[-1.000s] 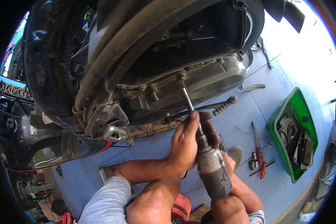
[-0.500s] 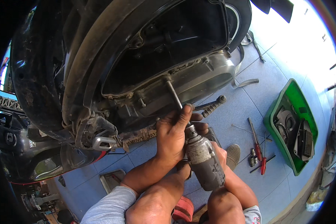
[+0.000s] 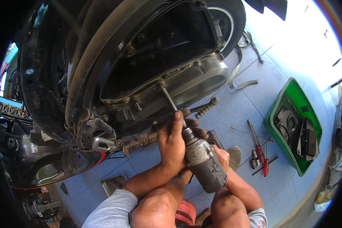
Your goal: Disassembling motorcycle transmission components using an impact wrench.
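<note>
My left hand grips a long metal extension bar at the nose of a worn grey impact wrench; its fingers curl round the bar. The bar's far end meets a bolt on the lower edge of the vehicle's metal side case, below a dark open housing. My right hand is behind the wrench body, fingers bent round it, mostly hidden by the tool. A kick lever sticks out below the case.
A green bin holds black parts at the right. Red-handled screwdrivers, sockets and rods lie beside it on blue tiles. A metal tray is near my left arm, a red stool beneath me, another black vehicle body at left.
The view has shifted, so the vehicle, bin and floor tools sit further left in the picture. Both hands still hold the wrench and bar, with the bar's tip at the case bolt.
</note>
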A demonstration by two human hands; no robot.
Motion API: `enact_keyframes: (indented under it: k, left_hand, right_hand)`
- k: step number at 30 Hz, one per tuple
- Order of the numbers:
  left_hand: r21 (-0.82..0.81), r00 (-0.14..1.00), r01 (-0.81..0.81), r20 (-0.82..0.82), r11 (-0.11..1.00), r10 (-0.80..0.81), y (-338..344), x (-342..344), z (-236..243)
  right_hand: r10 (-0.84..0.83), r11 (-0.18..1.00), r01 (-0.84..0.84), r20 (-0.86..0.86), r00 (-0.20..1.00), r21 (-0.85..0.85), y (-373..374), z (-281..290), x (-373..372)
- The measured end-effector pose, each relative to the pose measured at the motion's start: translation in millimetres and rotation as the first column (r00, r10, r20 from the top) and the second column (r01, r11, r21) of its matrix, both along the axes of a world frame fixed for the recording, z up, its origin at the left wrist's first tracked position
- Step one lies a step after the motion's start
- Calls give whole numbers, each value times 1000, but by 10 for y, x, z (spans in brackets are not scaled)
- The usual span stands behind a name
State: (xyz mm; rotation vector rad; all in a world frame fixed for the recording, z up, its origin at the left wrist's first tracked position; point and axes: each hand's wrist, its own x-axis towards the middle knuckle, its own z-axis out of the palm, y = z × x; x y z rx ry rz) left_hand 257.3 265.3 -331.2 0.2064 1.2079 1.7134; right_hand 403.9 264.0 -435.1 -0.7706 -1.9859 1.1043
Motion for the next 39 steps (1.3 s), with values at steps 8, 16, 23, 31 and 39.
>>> enact_keyframes:
  k: [8,16,23,31,39]
  left_hand:
    - [48,997,67,22,997,-69,7,353,104]
    - [108,920,359,127,927,-371,511,538,64]
    - [104,889,427,131,898,-438,611,452,51]
    - [16,940,334,59,942,-335,576,564,-6]
    - [25,965,241,97,970,-243,525,620,-31]
  right_hand:
    - [-46,999,43,-84,995,-29,1,112,298]
    - [-171,985,174,150,974,-3,233,105,403]
    - [-118,993,118,132,984,6,529,177,345]
    - [-193,980,186,136,972,66,561,-54,348]
    - [-204,979,204,6,979,2,538,-27,396]
